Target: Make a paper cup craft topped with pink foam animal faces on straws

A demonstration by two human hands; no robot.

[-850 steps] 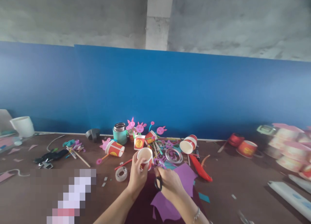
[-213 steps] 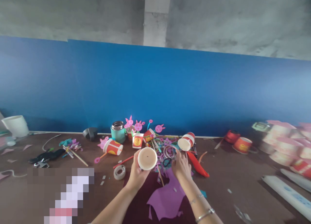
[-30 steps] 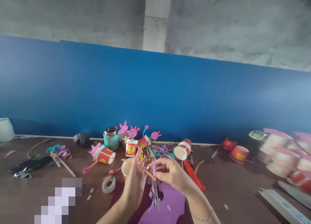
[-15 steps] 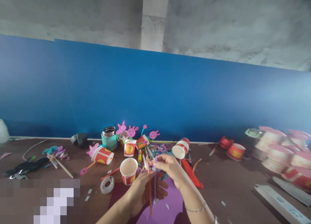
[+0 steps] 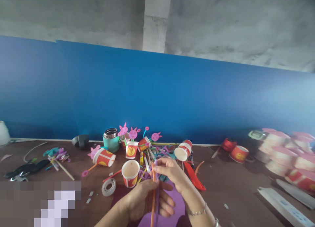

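Observation:
In the head view, an orange straw-like stick (image 5: 153, 200) and a purple straw-like stick (image 5: 157, 204) stand side by side, almost upright. My right hand (image 5: 168, 170) pinches them together near their upper ends. Lower down, my left hand (image 5: 145, 199) is around them, its thumb against the orange stick and its other fingers behind. Purple sheet material (image 5: 176, 200) lies on the table beneath both hands. Just left of the sticks stands a red-and-white paper cup (image 5: 130, 174). A roll of white tape (image 5: 108, 187) rests beside that cup.
Paper cups with pink animal faces (image 5: 133, 133) stand at the back by a teal jar (image 5: 110, 140). Coloured scraps (image 5: 164, 151) are piled behind my hands. A red folded piece (image 5: 194, 176) lies right, with stacked cups (image 5: 283, 154) and a power strip (image 5: 285, 204) farther over.
The orange and purple sticks were apart and are now together. My right hand has moved slightly left and holds both tops. My left fingers have shifted around the sticks.

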